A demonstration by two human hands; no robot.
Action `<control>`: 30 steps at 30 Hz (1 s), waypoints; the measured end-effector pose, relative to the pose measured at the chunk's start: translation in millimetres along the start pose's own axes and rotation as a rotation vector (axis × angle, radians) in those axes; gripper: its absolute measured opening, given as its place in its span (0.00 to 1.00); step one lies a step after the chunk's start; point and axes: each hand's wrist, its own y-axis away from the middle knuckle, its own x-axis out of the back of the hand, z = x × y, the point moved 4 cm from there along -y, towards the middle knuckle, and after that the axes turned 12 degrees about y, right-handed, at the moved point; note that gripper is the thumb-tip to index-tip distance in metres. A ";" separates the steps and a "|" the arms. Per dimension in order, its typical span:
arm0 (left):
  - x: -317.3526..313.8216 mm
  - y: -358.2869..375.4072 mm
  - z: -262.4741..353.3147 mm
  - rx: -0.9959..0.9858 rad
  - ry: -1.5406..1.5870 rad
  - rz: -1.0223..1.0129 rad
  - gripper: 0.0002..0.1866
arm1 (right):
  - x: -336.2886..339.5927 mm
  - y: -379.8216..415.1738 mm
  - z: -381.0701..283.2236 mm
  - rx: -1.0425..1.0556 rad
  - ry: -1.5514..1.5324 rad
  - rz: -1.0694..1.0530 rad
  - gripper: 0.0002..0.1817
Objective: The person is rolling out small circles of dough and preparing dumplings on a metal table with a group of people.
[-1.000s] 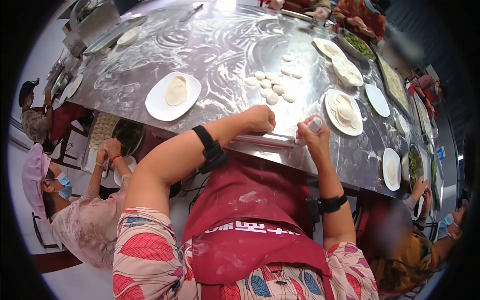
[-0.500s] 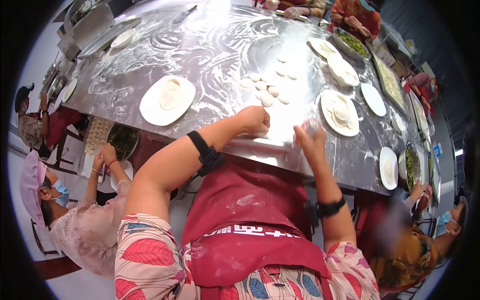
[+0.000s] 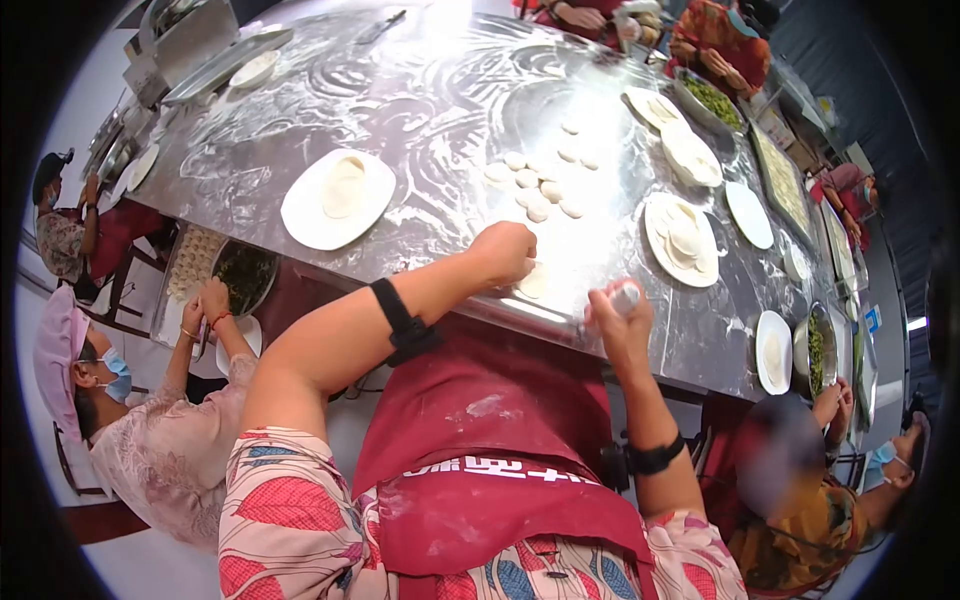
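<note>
My left hand is closed at the near edge of the floured steel table, its fingers on the edge of a small flat dough wrapper. To its right, my right hand is wrapped round a short rolling pin; only its pale, rounded end shows. The pin is apart from the wrapper. Beyond my left hand lie several small flattened dough pieces. Rolled wrappers overlap on a white plate to the right, and others lie on a white plate to the left.
Farther right are more plates of wrappers, a white plate and a pan of green filling. A co-worker sits at left beside a tray of dumplings; another sits at right. Others work across the table.
My right hand and the rolling pin have moved slightly down and back from the dough. The wrapper by my left fingers now shows more clearly. The view has shifted a little.
</note>
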 end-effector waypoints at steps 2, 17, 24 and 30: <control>-1.5 7.5 -17.2 0.121 0.251 0.015 0.10 | -2.6 -11.2 -3.8 0.015 0.021 0.009 0.09; 4.0 2.6 -21.8 0.113 0.268 -0.136 0.09 | -6.8 -26.8 -13.7 0.090 0.087 0.027 0.09; -1.2 -12.9 -10.6 0.020 0.075 -0.146 0.10 | -7.8 -44.1 -11.4 0.103 0.121 0.024 0.08; 1.5 -1.0 -15.5 0.033 0.238 -0.241 0.08 | -2.6 -20.1 -4.4 0.062 0.103 0.031 0.08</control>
